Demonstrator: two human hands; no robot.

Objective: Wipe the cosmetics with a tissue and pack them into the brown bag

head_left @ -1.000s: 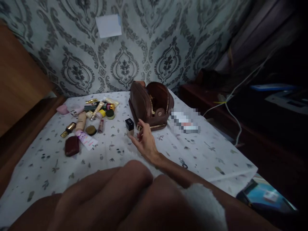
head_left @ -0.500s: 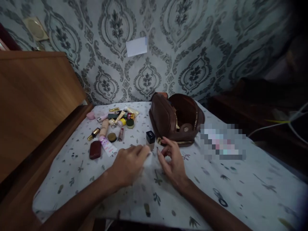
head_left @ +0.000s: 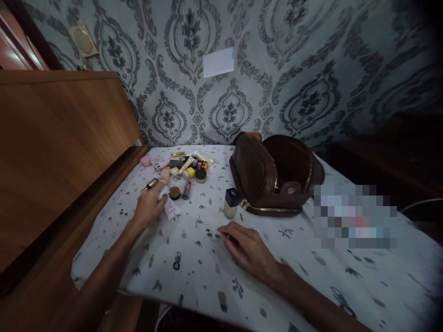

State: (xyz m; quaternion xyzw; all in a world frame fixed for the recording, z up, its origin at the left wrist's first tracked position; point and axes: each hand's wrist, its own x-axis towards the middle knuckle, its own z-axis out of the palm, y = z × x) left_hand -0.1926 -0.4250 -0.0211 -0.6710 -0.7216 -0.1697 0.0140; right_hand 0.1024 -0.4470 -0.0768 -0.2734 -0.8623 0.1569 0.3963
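My left hand (head_left: 150, 205) is at the left among the cosmetics, its fingers closed on a thin white tissue (head_left: 165, 192). It covers the spot beside the white and purple tube (head_left: 172, 210). My right hand (head_left: 242, 244) rests near the middle of the cloth, fingers curled together with nothing visible in them. Just beyond its fingertips stands a square foundation bottle (head_left: 231, 203) with a black cap. Close to that bottle lies the open brown leather bag (head_left: 256, 175). A round gold-brown jar (head_left: 175, 192) and a small lip gloss (head_left: 187, 190) lie right of my left hand.
Several tubes, bottles and jars, including a green-lidded jar (head_left: 200, 175), cluster at the back left. A blurred patch (head_left: 356, 216) covers something right of the bag. Wooden furniture (head_left: 69, 138) borders the left side, and the patterned wall (head_left: 228, 106) rises behind.
My left hand has moved away from my right hand, leftward to the cosmetics, with the white tissue. My right hand has lowered away from the bag. The view has shifted left.
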